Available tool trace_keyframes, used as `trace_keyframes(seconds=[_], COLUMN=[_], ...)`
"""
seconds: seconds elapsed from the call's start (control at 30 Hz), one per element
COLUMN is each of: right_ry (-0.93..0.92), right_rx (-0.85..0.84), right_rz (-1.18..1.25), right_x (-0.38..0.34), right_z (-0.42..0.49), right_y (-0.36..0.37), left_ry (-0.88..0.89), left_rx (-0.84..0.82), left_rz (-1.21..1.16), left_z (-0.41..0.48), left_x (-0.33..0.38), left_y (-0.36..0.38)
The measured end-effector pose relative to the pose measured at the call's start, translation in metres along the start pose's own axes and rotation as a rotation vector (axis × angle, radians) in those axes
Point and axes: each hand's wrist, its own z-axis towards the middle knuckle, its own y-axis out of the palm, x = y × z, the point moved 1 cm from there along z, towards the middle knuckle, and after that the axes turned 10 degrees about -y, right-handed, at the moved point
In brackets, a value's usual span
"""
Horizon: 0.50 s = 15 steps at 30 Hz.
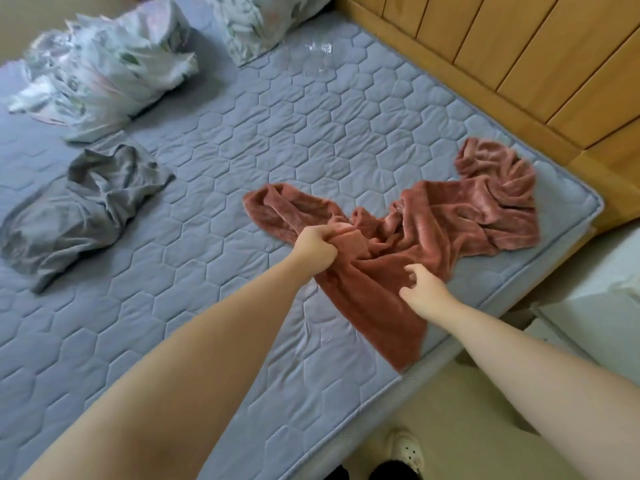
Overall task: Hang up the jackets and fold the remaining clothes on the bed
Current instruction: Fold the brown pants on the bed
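The bed (242, 133) fills most of my frame. The first garment (433, 230) lies on it, right of the middle, by the bed's right edge. The second garment (86, 209) lies on it far left. Pillows (114, 74) sit behind, upper left. A shoe (407, 452) stands on the floor (467, 410), bottom.

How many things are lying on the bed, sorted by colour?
Rust-pink: 1, the fleece garment
Grey: 1, the crumpled garment
Floral white: 2, the pillow and the rumpled bundle
Total: 4
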Motion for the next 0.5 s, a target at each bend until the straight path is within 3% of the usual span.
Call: trace_keyframes(seconds=[0.2,0.33,0.5], right_ry=[-0.278,-0.443,-0.5], right_rx=[0.244,0.179,0.126], right_rz=[0.15,0.227,0.351], right_x=[-0.093,-0.134,-0.173], right_z=[-0.045,-0.108,-0.184], right_y=[-0.142,-0.236,-0.329], left_ry=[0.405,0.636,0.858], left_rx=[-0.141,-0.113,-0.01], left_rz=[0.457,0.651,0.777], left_z=[-0.086,-0.162,-0.258], left_x=[0.182,0.303,0.413], left_y=[-0.041,-0.053,-0.056])
